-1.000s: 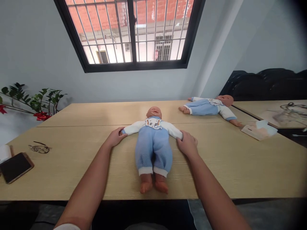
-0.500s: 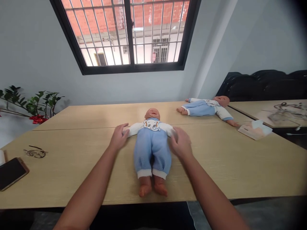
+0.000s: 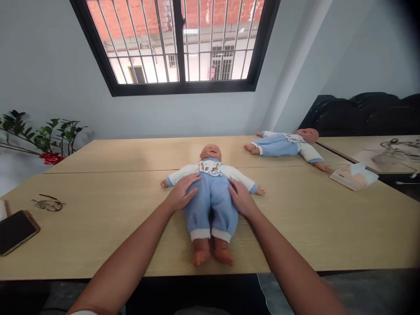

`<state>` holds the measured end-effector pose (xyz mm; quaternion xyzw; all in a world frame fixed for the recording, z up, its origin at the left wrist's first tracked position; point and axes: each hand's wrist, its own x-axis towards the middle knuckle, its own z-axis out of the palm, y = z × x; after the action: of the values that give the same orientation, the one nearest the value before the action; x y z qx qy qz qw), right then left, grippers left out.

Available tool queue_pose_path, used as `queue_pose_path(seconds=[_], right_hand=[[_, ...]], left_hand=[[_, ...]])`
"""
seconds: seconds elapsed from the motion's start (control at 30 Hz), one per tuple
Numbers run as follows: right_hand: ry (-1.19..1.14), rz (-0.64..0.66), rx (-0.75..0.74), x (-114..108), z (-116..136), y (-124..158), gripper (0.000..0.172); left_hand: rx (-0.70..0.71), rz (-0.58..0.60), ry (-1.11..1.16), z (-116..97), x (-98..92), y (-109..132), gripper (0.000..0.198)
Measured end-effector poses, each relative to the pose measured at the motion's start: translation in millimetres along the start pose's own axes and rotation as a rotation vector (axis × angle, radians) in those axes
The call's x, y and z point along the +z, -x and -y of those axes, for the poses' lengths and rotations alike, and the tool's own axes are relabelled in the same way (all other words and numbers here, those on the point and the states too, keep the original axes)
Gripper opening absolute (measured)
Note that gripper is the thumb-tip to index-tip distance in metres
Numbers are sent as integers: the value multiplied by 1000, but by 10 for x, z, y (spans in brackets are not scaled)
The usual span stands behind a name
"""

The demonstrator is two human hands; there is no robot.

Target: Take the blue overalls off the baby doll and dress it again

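A baby doll [image 3: 210,192] in blue trousers and a white top with an elephant face lies on its back, head away from me and feet near the table's front edge. Its arms are spread out to both sides. My left hand [image 3: 183,192] rests against the doll's side at the left of the picture, fingers extended over the blue cloth. On the opposite side, my right hand [image 3: 242,197] touches the waist with its fingers apart. Neither hand is closed round the doll.
A second doll [image 3: 278,144] lies at the back right, beside a packet [image 3: 354,176]. Glasses [image 3: 48,204] and a phone [image 3: 18,232] are on the table [image 3: 114,218] at the left. A plant [image 3: 46,135] stands behind it; cables [image 3: 402,148] lie far right.
Both hands have moved inward from the doll's arms to the sides of its body. The doll's hands and blue cuffs now show, and its arms lie spread and uncovered.
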<state>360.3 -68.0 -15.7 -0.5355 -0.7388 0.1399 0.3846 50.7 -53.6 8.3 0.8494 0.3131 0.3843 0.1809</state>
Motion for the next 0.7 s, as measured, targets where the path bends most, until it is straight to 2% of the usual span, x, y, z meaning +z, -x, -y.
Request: queue_pose_path(seconds=[0.07, 0.13, 0.23, 0.27, 0.33, 0.4, 0.57, 0.7], right_hand=[[-31, -56, -94, -22, 121, 36, 48], [-78, -60, -220, -42, 273, 83, 43], [-109, 61, -390, -53, 466, 133, 31], [-103, 112, -425, -53, 503, 137, 27], [-84, 180, -453, -53, 535, 127, 23], [-74, 204, -451, -64, 534, 110, 23], [-56, 195, -465, -130, 596, 137, 27], [-73, 329, -526, -163, 699, 172, 32]], left_hand=[[73, -32, 23, -124, -9, -4, 54], [136, 11, 40, -248, 13, -16, 50], [203, 177, 53, -357, 88, -45, 27], [216, 219, 55, -366, 114, -58, 25], [224, 254, 56, -358, 148, -79, 29], [212, 239, 59, -342, 151, -91, 32], [156, 240, 80, -390, 101, -72, 41], [154, 367, 137, -453, 118, -48, 46]])
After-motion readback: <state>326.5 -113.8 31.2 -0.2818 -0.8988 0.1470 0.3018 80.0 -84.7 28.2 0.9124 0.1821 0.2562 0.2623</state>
